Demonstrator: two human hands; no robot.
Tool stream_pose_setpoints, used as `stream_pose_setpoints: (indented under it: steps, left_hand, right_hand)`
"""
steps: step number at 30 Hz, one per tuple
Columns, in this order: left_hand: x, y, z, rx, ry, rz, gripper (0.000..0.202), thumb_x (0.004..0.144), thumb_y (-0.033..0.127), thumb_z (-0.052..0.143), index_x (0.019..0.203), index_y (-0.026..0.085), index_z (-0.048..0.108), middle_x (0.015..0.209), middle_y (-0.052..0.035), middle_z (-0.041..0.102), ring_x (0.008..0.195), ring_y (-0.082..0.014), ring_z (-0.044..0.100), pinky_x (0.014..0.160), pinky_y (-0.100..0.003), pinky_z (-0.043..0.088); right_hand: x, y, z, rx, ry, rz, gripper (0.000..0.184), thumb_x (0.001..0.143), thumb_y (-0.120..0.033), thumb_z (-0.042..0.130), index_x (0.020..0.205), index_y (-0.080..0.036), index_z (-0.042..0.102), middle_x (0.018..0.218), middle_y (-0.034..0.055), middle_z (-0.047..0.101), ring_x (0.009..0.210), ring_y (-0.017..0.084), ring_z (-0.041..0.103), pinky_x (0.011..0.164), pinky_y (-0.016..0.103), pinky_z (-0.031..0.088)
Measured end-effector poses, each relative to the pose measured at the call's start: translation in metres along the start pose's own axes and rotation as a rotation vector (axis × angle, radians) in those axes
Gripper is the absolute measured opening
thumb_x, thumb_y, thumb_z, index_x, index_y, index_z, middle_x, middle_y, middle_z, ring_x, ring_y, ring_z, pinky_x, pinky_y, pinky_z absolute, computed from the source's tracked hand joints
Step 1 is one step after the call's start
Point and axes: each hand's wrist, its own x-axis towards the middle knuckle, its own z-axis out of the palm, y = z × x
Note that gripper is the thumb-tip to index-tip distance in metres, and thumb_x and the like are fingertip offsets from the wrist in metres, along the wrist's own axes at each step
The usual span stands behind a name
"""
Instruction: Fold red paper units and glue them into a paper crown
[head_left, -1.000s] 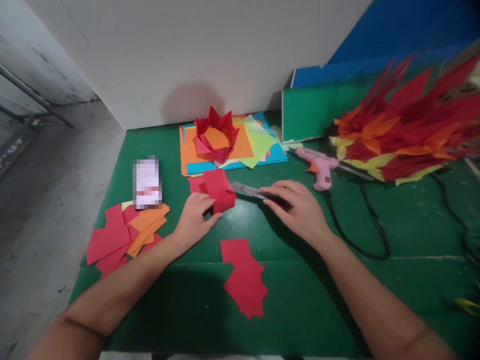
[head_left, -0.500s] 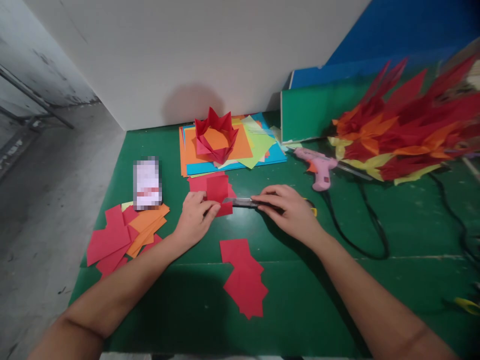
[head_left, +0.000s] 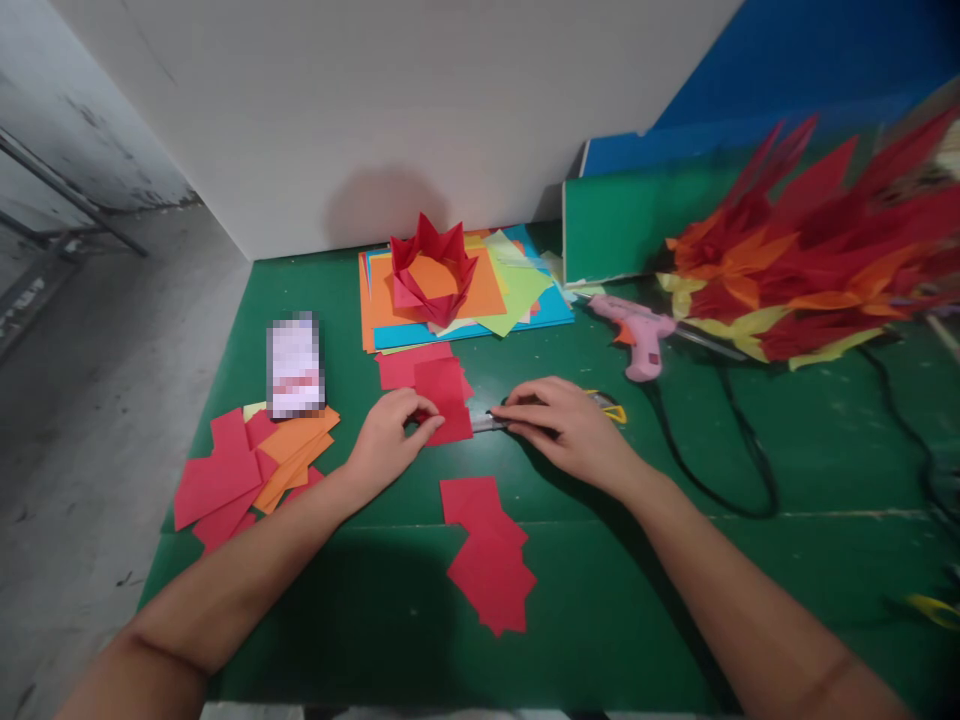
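Note:
My left hand (head_left: pixel 390 440) pinches the near corner of a folded red paper piece (head_left: pixel 444 398) and holds it down on the green table (head_left: pixel 675 560). My right hand (head_left: pixel 566 430) is closed around a utility knife (head_left: pixel 487 421) with a yellow tail end (head_left: pixel 611 408). The knife's metal tip sits at the right edge of the red paper. Another red sheet (head_left: pixel 405 365) lies under and behind the held piece.
Cut red squares (head_left: pixel 487 555) lie near the front edge. A heap of red and orange scraps (head_left: pixel 247 470) and a phone (head_left: pixel 295 365) are at left. Behind stand a red paper crown (head_left: pixel 433 270) on coloured sheets (head_left: pixel 517 290), a pink glue gun (head_left: pixel 637 330) with black cord, and a spiky paper flower (head_left: pixel 817 250).
My right hand has drawn the knife toward me and leftward along the red paper's right edge. The lifted paper flap now lies flatter under my left hand.

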Motion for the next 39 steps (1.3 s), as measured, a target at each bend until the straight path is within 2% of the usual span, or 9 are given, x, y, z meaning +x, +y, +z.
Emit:
stream_pose_setpoints:
  steps: [5, 9, 18, 20, 24, 27, 30, 33, 39]
  left_hand:
    - [-0.001, -0.004, 0.001, 0.062, 0.026, 0.036, 0.009, 0.082, 0.014, 0.062, 0.089, 0.019, 0.062, 0.083, -0.0016, 0.066, 0.077, -0.0157, 0.056, 0.073, -0.030, 0.045]
    - [-0.001, -0.005, 0.001, 0.043, -0.005, 0.075, 0.013, 0.084, 0.009, 0.057, 0.084, 0.018, 0.066, 0.076, -0.0005, 0.064, 0.071, -0.0139, 0.055, 0.068, -0.027, 0.044]
    - [-0.003, -0.009, 0.004, 0.152, 0.029, 0.141, 0.018, 0.090, 0.022, 0.056, 0.093, 0.018, 0.073, 0.066, -0.0009, 0.050, 0.066, -0.0142, 0.050, 0.059, -0.025, 0.042]
    - [-0.004, -0.008, 0.004, 0.248, 0.057, 0.180, 0.020, 0.090, 0.026, 0.055, 0.091, 0.018, 0.074, 0.073, -0.0039, 0.052, 0.072, -0.0169, 0.051, 0.064, -0.029, 0.044]
    - [-0.007, -0.001, 0.001, 0.461, 0.145, 0.163, 0.020, 0.088, 0.027, 0.057, 0.100, 0.024, 0.072, 0.109, -0.0123, 0.055, 0.094, -0.0249, 0.051, 0.081, -0.043, 0.044]
    - [-0.009, 0.001, 0.000, 0.504, 0.176, 0.213, 0.027, 0.089, 0.020, 0.054, 0.111, 0.029, 0.068, 0.124, -0.0118, 0.053, 0.111, -0.0285, 0.050, 0.092, -0.048, 0.041]
    - [-0.007, -0.005, 0.002, 0.393, 0.038, 0.369, 0.036, 0.091, 0.009, 0.043, 0.112, 0.027, 0.065, 0.128, -0.0079, 0.057, 0.122, -0.0258, 0.048, 0.096, -0.046, 0.043]
    - [-0.005, -0.015, 0.005, 0.259, -0.103, 0.423, 0.043, 0.089, 0.003, 0.035, 0.120, 0.020, 0.060, 0.123, -0.0080, 0.063, 0.117, -0.0206, 0.056, 0.095, -0.041, 0.049]
    - [-0.002, -0.024, 0.005, 0.187, -0.152, 0.410, 0.045, 0.087, 0.000, 0.036, 0.122, 0.016, 0.058, 0.125, -0.0099, 0.062, 0.118, -0.0199, 0.057, 0.099, -0.043, 0.049]
  right_hand:
    - [0.000, -0.002, 0.003, -0.039, -0.026, -0.026, 0.025, 0.093, -0.024, 0.050, 0.107, -0.027, 0.070, 0.097, 0.0076, 0.065, 0.090, 0.021, 0.055, 0.075, 0.036, 0.043]
    - [0.000, -0.003, 0.005, -0.065, -0.027, -0.049, 0.027, 0.094, -0.024, 0.047, 0.108, -0.030, 0.070, 0.099, 0.0073, 0.064, 0.092, 0.021, 0.055, 0.076, 0.036, 0.043]
    - [-0.002, 0.007, 0.001, -0.131, -0.027, -0.081, 0.031, 0.096, -0.022, 0.042, 0.110, -0.030, 0.069, 0.100, 0.0087, 0.064, 0.093, 0.022, 0.055, 0.078, 0.037, 0.044]
    - [-0.003, 0.009, 0.000, -0.126, -0.043, -0.077, 0.032, 0.096, -0.022, 0.041, 0.111, -0.030, 0.068, 0.101, 0.0084, 0.064, 0.093, 0.021, 0.055, 0.078, 0.037, 0.044]
    - [-0.002, 0.010, 0.000, -0.122, -0.046, -0.081, 0.032, 0.096, -0.023, 0.041, 0.110, -0.030, 0.069, 0.100, 0.0086, 0.064, 0.093, 0.021, 0.056, 0.078, 0.037, 0.044]
    - [-0.002, 0.009, 0.000, -0.119, -0.044, -0.083, 0.033, 0.096, -0.023, 0.040, 0.110, -0.030, 0.069, 0.099, 0.0087, 0.063, 0.092, 0.021, 0.055, 0.077, 0.037, 0.044]
    - [-0.002, 0.009, 0.000, -0.114, -0.041, -0.081, 0.032, 0.096, -0.023, 0.041, 0.110, -0.030, 0.069, 0.099, 0.0087, 0.063, 0.091, 0.021, 0.055, 0.077, 0.037, 0.043]
    - [-0.002, 0.010, 0.002, -0.106, -0.027, -0.080, 0.032, 0.096, -0.022, 0.042, 0.108, -0.029, 0.070, 0.099, 0.0091, 0.063, 0.092, 0.021, 0.054, 0.078, 0.037, 0.043]
    - [0.001, 0.013, 0.003, -0.082, -0.044, -0.093, 0.033, 0.095, -0.021, 0.041, 0.109, -0.031, 0.070, 0.096, 0.0086, 0.062, 0.088, 0.020, 0.054, 0.076, 0.036, 0.044]
